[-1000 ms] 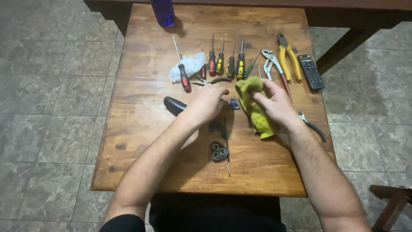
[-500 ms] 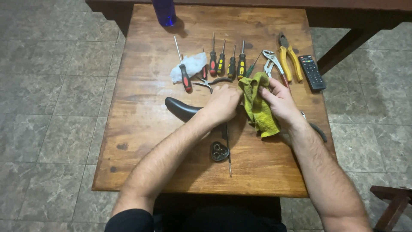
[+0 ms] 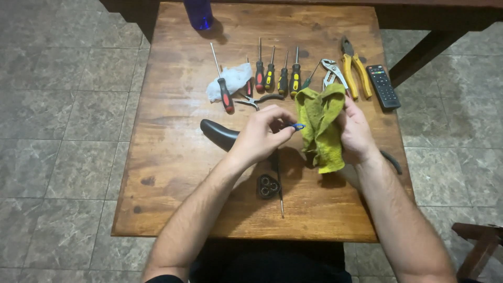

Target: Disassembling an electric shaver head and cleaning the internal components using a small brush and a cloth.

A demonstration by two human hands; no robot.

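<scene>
My left hand (image 3: 263, 133) pinches a small blue part (image 3: 298, 126) between thumb and fingers, above the middle of the wooden table (image 3: 173, 173). My right hand (image 3: 357, 131) holds a yellow-green cloth (image 3: 321, 126) that hangs down beside the blue part. A black electric shaver body (image 3: 219, 134) lies on the table under my left wrist. Its black three-ring shaving head (image 3: 268, 186) lies nearer me, next to a thin screwdriver (image 3: 278, 181).
A row of screwdrivers (image 3: 277, 76) lies at the back, with a red-handled screwdriver (image 3: 226, 95) on a white tissue (image 3: 230, 78). Small pliers (image 3: 259, 99), grey pliers (image 3: 331, 71), yellow-handled pliers (image 3: 356, 71), a black remote (image 3: 382, 86) and a blue bottle (image 3: 198, 13) are there too.
Both hands have lifted off the table. The cloth has been raised and unfolded in my right hand, and my left hand now holds the blue part up beside it.
</scene>
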